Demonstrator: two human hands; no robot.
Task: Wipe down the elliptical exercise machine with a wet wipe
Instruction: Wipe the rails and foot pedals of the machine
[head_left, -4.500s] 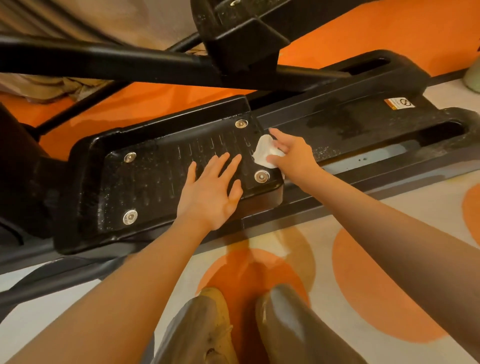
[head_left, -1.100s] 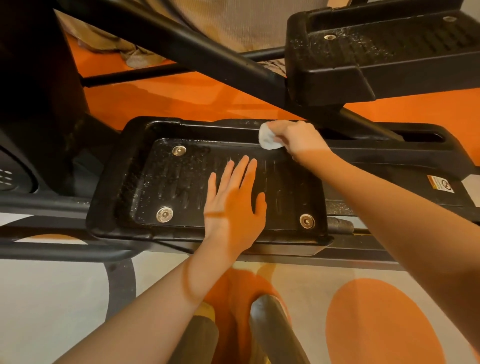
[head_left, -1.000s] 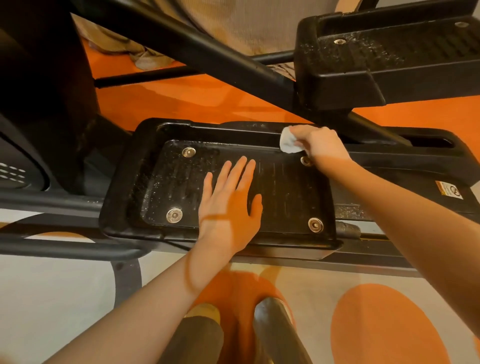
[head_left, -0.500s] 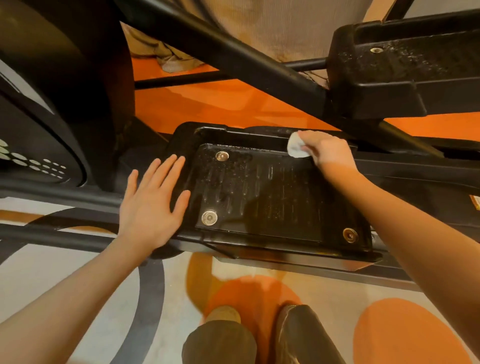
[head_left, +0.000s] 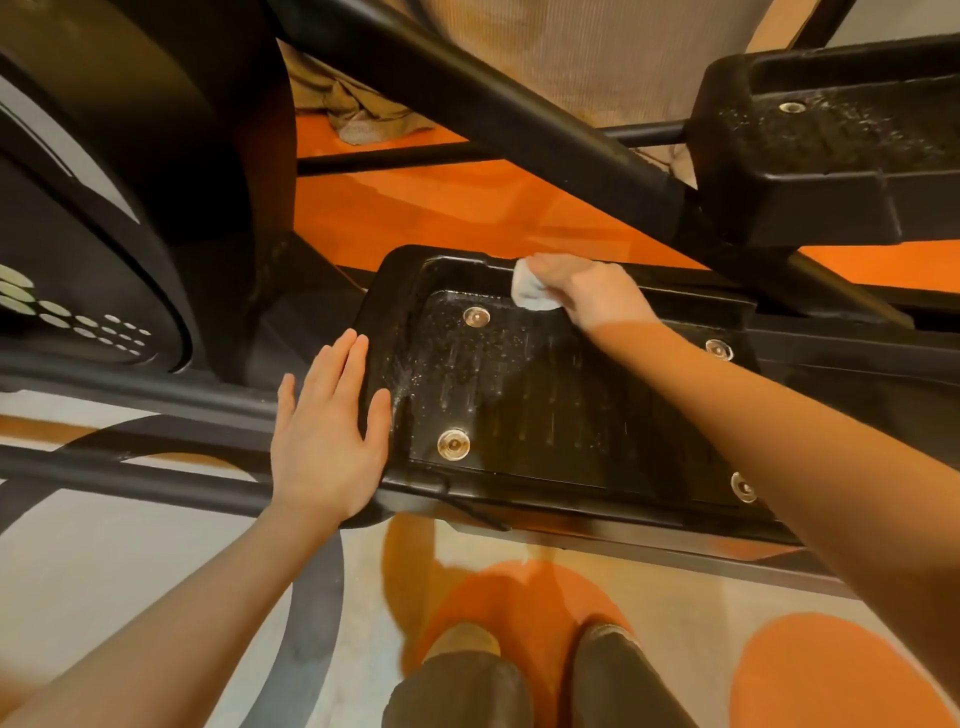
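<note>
The elliptical's near foot pedal (head_left: 545, 410) is a black ribbed tray with round silver bolts, speckled with wet spots. My right hand (head_left: 592, 296) grips a crumpled white wet wipe (head_left: 527, 288) and presses it against the pedal's far inner wall, near the far left corner. My left hand (head_left: 324, 426) lies flat with straight fingers on the pedal's left rim, its thumb against the raised edge.
A second pedal (head_left: 826, 150) sits higher at the upper right on a thick black bar (head_left: 498, 119). The dark flywheel housing (head_left: 104, 208) fills the left. Rails (head_left: 130, 483) run along an orange and grey floor. My knees (head_left: 524, 680) are at the bottom.
My right hand slid the wipe leftward along the pedal's far wall toward the corner. My left hand moved off the tread to the left rim and stays flat. The view shifted left.
</note>
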